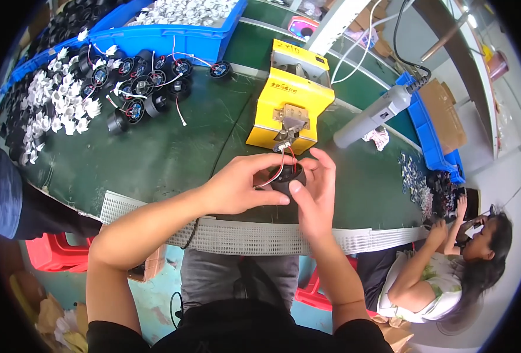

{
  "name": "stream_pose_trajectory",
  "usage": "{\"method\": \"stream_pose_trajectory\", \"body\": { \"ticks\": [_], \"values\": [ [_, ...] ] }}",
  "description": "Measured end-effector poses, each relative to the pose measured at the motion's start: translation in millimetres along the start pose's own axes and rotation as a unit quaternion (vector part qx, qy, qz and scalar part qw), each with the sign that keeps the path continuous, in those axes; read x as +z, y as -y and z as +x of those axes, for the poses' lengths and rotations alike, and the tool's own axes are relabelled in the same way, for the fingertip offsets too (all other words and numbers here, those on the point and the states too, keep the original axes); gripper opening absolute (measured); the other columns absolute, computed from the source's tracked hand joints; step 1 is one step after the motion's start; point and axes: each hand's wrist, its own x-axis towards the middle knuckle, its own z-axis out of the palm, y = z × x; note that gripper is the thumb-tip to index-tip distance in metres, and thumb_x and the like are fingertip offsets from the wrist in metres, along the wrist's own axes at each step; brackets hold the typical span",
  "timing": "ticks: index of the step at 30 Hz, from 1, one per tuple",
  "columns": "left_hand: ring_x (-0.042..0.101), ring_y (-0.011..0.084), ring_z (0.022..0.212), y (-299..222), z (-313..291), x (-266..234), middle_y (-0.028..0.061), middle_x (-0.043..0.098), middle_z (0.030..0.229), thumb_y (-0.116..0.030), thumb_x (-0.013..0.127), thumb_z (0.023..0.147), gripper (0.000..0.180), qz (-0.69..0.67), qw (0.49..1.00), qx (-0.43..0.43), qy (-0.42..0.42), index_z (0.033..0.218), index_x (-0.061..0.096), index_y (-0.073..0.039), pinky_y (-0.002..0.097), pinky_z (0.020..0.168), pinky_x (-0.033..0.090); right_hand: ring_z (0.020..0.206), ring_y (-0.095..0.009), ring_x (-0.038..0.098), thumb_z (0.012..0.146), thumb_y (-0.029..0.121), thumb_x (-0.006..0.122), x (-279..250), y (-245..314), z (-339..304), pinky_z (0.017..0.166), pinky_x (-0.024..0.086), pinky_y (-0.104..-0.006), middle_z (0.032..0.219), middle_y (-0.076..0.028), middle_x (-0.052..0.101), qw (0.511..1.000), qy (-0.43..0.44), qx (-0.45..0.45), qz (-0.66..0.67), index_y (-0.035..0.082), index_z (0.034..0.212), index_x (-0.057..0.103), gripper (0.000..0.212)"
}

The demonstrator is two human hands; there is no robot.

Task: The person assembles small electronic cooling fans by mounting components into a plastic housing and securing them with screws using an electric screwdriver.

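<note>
Between my two hands is a small black round housing (288, 181) with a hollow top and thin red, white and dark wires rising from it. My left hand (241, 183) grips its left side, thumb along the front and index finger over the top by the wires. My right hand (318, 191) clasps the right side, its thumb pressed on the front and its fingers curled behind. The wires lead up to a small white connector (283, 145) at the metal head of a yellow bench machine (279, 97), just beyond my fingers. Whether the connector touches the metal cannot be told.
Several wired black units (134, 109) and a heap of white plastic parts (60, 97) lie left on the green bench (172, 159). Behind them stands a blue bin (204, 44). A grey cylindrical tool (372, 116) is right of the machine. A co-worker (431, 276) sits at the right.
</note>
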Motion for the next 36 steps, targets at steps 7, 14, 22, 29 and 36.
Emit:
{"method": "stream_pose_trajectory", "body": {
  "ticks": [7,14,22,29,36],
  "values": [
    [0.053,0.0166,0.121,-6.0,0.9,-14.0,0.0072,0.053,0.130,0.002,0.078,0.074,0.065,0.073,0.997,0.009,-0.022,0.132,0.049,-0.004,0.0346,0.102,0.046,0.120,-0.038,0.050,0.072,0.007,0.074,9.2,51.5,41.7,0.098,0.044,-0.0468,0.120,-0.012,0.057,0.811,0.159,-0.300,-0.477,0.005,0.103,0.069,0.031],
    [0.058,0.0170,0.105,1.8,3.2,-22.7,0.0092,0.053,0.118,-0.006,0.082,0.070,0.068,0.012,0.997,0.009,-0.070,0.130,0.050,-0.001,0.0320,0.092,0.050,0.104,-0.030,0.059,0.071,0.015,0.080,-3.3,38.7,62.4,0.090,0.047,-0.0431,0.096,-0.007,0.063,0.817,0.281,-0.259,-0.432,0.005,0.091,0.068,0.025],
    [0.058,0.0156,0.109,6.2,4.1,-22.0,0.0101,0.057,0.116,-0.001,0.081,0.067,0.068,-0.017,0.997,-0.064,-0.026,0.127,0.049,-0.001,0.0319,0.098,0.048,0.102,-0.031,0.058,0.071,0.008,0.080,-18.1,20.3,64.6,0.093,0.046,-0.0440,0.092,-0.005,0.063,0.870,0.257,-0.236,-0.348,0.005,0.084,0.063,0.021],
    [0.056,0.0129,0.100,4.8,7.2,-15.7,0.0078,0.057,0.111,0.002,0.078,0.070,0.066,-0.052,0.991,-0.119,-0.006,0.123,0.040,-0.004,0.0285,0.087,0.048,0.067,-0.024,0.060,0.074,0.002,0.077,-27.5,9.6,55.5,0.063,0.048,-0.0334,0.072,-0.008,0.061,0.914,0.172,-0.187,-0.316,0.003,0.079,0.063,0.015],
    [0.056,0.0129,0.104,-1.7,8.8,-10.7,0.0079,0.054,0.117,0.002,0.077,0.075,0.065,-0.091,0.989,-0.112,-0.005,0.127,0.039,-0.004,0.0294,0.089,0.049,0.060,-0.024,0.054,0.070,0.001,0.075,-14.6,-4.8,48.0,0.076,0.053,-0.0408,0.058,-0.005,0.050,0.902,0.113,-0.232,-0.347,0.006,0.068,0.057,0.019]
  ]
}}
